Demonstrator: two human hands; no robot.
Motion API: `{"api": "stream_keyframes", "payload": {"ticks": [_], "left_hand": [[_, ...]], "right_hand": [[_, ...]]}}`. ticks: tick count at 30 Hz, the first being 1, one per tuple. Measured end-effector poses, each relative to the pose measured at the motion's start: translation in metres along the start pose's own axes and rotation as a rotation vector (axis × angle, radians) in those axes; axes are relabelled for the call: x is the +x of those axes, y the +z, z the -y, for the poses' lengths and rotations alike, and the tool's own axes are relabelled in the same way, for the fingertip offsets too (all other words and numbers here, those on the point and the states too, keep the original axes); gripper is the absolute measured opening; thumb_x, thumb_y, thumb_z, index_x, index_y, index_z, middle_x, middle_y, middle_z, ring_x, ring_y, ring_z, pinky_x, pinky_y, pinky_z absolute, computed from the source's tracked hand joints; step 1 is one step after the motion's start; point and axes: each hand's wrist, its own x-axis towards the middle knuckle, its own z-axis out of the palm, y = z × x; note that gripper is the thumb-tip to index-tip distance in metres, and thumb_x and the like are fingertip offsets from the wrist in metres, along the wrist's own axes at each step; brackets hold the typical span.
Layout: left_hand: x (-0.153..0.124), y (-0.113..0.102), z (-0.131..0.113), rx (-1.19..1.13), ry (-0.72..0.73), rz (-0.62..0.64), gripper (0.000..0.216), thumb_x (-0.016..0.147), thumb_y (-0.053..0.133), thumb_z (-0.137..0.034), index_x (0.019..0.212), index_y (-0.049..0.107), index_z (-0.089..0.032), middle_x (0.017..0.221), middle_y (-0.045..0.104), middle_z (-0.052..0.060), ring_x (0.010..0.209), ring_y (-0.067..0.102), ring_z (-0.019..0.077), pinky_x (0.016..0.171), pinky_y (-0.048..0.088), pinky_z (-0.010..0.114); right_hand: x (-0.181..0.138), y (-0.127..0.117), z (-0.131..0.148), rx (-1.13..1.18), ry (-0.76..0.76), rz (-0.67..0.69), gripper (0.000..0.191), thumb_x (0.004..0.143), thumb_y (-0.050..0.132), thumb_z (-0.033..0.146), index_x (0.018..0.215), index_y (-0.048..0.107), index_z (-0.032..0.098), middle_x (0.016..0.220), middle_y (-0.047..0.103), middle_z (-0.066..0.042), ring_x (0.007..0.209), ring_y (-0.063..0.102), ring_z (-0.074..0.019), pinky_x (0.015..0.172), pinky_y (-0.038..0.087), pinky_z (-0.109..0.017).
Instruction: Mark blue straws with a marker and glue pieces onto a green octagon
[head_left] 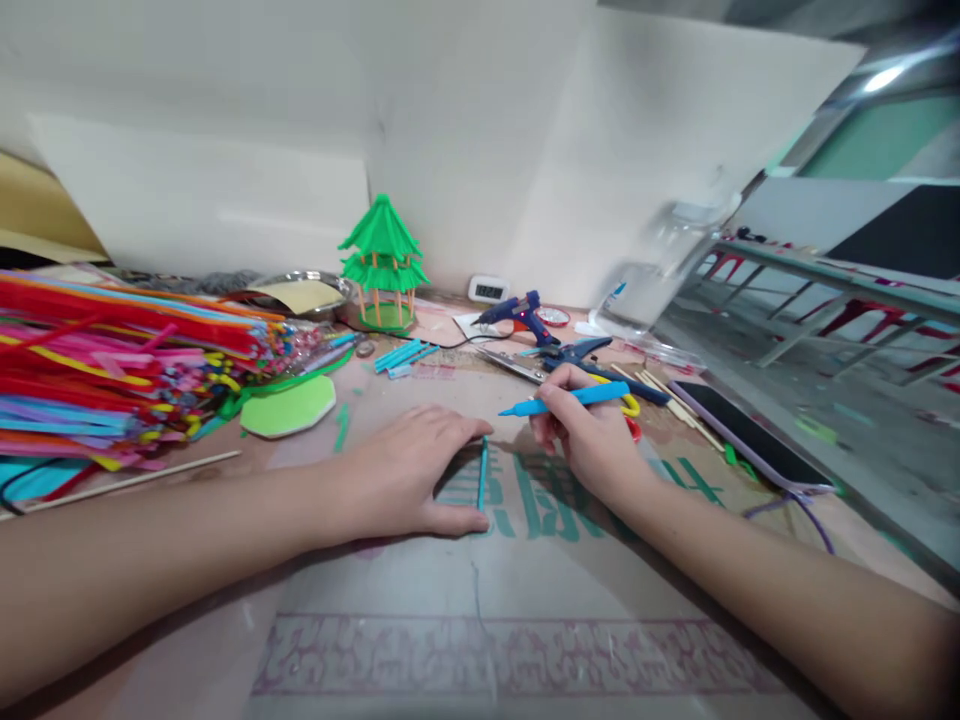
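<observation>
My left hand [420, 470] rests on the table, its thumb at the near end and a fingertip at the far end of a thin blue stick [483, 480], steadying it between them. A blue marker pen [577, 399] is gripped in my right hand [589, 440], its tip pointing left above the stick. Several cut blue pieces [403, 356] lie beyond my left hand. A light green octagonal piece [289, 406] lies flat to the left. At the back stands a small green tiered pavilion [384, 270] on thin posts.
Bundles of coloured pipe cleaners [112, 370] fill the left side. A blue glue gun [519, 314], a small digital clock [489, 290], pliers [581, 358] and a clear plastic container [645, 270] are at the back. A phone [750, 435] lies along the right edge.
</observation>
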Motion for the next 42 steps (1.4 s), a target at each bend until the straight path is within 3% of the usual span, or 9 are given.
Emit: {"api": "stream_keyframes", "payload": {"ticks": [6, 12, 16, 20, 25, 30, 35, 39, 42], "left_hand": [[0.002, 0.002, 0.005, -0.068, 0.009, -0.003, 0.086, 0.079, 0.086, -0.051, 0.15, 0.051, -0.016, 0.156, 0.057, 0.019, 0.143, 0.055, 0.0369, 0.122, 0.044, 0.053], [0.005, 0.004, 0.006, -0.108, 0.051, 0.044, 0.084, 0.076, 0.087, -0.053, 0.146, 0.056, -0.017, 0.149, 0.061, 0.016, 0.139, 0.056, 0.0359, 0.12, 0.046, 0.052], [0.005, -0.011, 0.006, 0.066, 0.055, 0.015, 0.082, 0.077, 0.084, -0.058, 0.144, 0.059, -0.018, 0.14, 0.069, 0.014, 0.138, 0.059, 0.0362, 0.131, 0.028, 0.054], [0.022, -0.056, 0.039, 0.254, -0.107, -0.083, 0.068, 0.089, 0.07, -0.056, 0.146, 0.059, -0.019, 0.147, 0.066, 0.013, 0.14, 0.058, 0.0349, 0.124, 0.039, 0.049], [0.055, -0.089, 0.1, 0.285, -0.184, 0.046, 0.073, 0.087, 0.069, -0.05, 0.146, 0.059, -0.009, 0.151, 0.062, 0.022, 0.137, 0.061, 0.0365, 0.115, 0.047, 0.043], [0.064, -0.085, 0.117, 0.268, -0.206, 0.091, 0.071, 0.089, 0.068, -0.056, 0.147, 0.062, -0.016, 0.156, 0.06, 0.013, 0.14, 0.06, 0.0303, 0.115, 0.047, 0.035], [0.068, -0.083, 0.111, 0.285, -0.228, -0.106, 0.036, 0.1, 0.048, -0.033, 0.114, 0.079, -0.02, 0.119, 0.08, 0.008, 0.112, 0.074, 0.0262, 0.099, 0.055, 0.034], [0.079, -0.058, 0.092, 0.259, -0.141, -0.217, 0.036, 0.099, 0.048, -0.025, 0.123, 0.074, -0.02, 0.117, 0.077, 0.011, 0.107, 0.073, 0.0266, 0.098, 0.056, 0.039], [0.092, -0.028, 0.065, 0.211, 0.024, -0.202, 0.037, 0.095, 0.061, -0.027, 0.131, 0.071, -0.023, 0.129, 0.072, 0.012, 0.117, 0.068, 0.0266, 0.107, 0.053, 0.04]], "right_hand": [[0.011, -0.002, -0.007, 0.032, 0.047, -0.104, 0.028, 0.088, 0.068, 0.042, 0.076, 0.05, 0.024, 0.048, 0.059, 0.006, 0.037, 0.045, -0.01, 0.036, 0.032, -0.02], [0.019, -0.005, -0.012, 0.117, 0.077, -0.15, 0.032, 0.082, 0.073, 0.046, 0.073, 0.052, 0.023, 0.05, 0.059, 0.004, 0.036, 0.046, -0.0091, 0.036, 0.032, -0.019], [0.022, -0.007, -0.013, 0.156, 0.072, -0.172, 0.035, 0.078, 0.076, 0.048, 0.072, 0.053, 0.022, 0.051, 0.06, 0.003, 0.037, 0.047, -0.0082, 0.037, 0.034, -0.018], [0.021, -0.006, -0.01, 0.17, 0.1, -0.176, 0.035, 0.078, 0.076, 0.047, 0.07, 0.053, 0.021, 0.051, 0.061, 0.003, 0.036, 0.047, -0.0075, 0.037, 0.033, -0.018], [0.02, -0.004, -0.008, 0.181, 0.127, -0.159, 0.035, 0.075, 0.079, 0.047, 0.071, 0.055, 0.021, 0.051, 0.06, 0.004, 0.037, 0.047, -0.0077, 0.037, 0.033, -0.017], [0.02, -0.004, -0.008, 0.188, 0.139, -0.166, 0.035, 0.073, 0.079, 0.048, 0.07, 0.056, 0.022, 0.049, 0.06, 0.003, 0.037, 0.046, -0.0082, 0.036, 0.033, -0.018], [0.027, -0.014, 0.023, 0.272, 0.1, -0.251, 0.033, 0.074, 0.076, 0.039, 0.057, 0.054, 0.02, 0.047, 0.056, 0.002, 0.037, 0.044, -0.0075, 0.036, 0.035, -0.019], [0.03, -0.024, 0.054, 0.301, -0.108, -0.295, 0.028, 0.075, 0.073, 0.03, 0.056, 0.054, 0.021, 0.043, 0.052, 0.003, 0.038, 0.041, -0.0077, 0.035, 0.033, -0.019], [0.029, -0.026, 0.062, 0.284, -0.119, -0.28, 0.025, 0.077, 0.071, 0.028, 0.059, 0.055, 0.021, 0.043, 0.053, 0.003, 0.039, 0.043, -0.0085, 0.037, 0.034, -0.018]]}}
